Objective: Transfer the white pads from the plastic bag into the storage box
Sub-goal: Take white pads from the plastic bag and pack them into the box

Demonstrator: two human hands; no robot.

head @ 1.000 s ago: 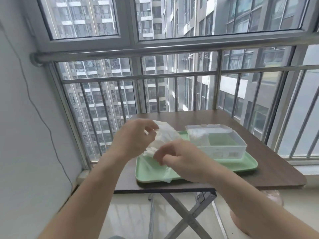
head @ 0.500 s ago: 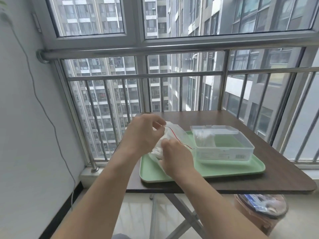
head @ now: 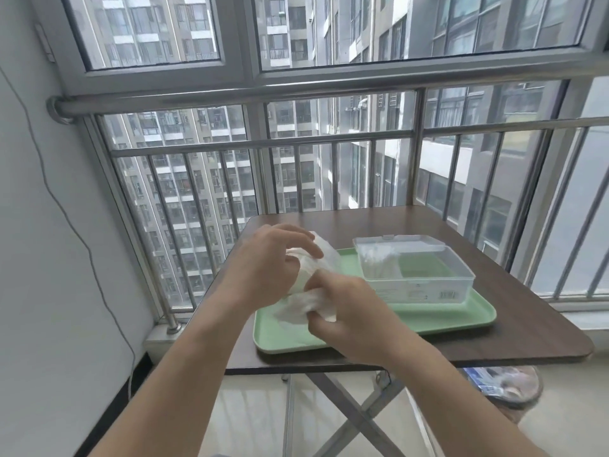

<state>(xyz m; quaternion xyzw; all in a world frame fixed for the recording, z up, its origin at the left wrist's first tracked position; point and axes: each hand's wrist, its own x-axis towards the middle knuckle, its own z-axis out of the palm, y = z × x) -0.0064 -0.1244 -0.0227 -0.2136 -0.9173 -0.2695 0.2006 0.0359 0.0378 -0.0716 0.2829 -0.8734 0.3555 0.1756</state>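
A crumpled clear plastic bag (head: 324, 255) with white pads inside is held over the left part of a green tray (head: 428, 319). My left hand (head: 273, 262) grips the bag's upper part from the left. My right hand (head: 349, 308) is closed on the bag's lower end, with white material (head: 296, 308) bunched against its fingers. To the right, a clear storage box (head: 418, 278) stands on the tray; its lid looks shut and some white material shows in its left compartment. The pads themselves are mostly hidden by my hands.
The tray lies on a small brown folding table (head: 494, 338) against a metal window railing (head: 329, 140). A bin (head: 507, 384) with rubbish stands on the floor under the table's right corner. A white wall with a thin cable is at left.
My right hand has shifted down and toward me along the bag, which now looks more bunched between both hands. The camera has moved closer and lower over the table.
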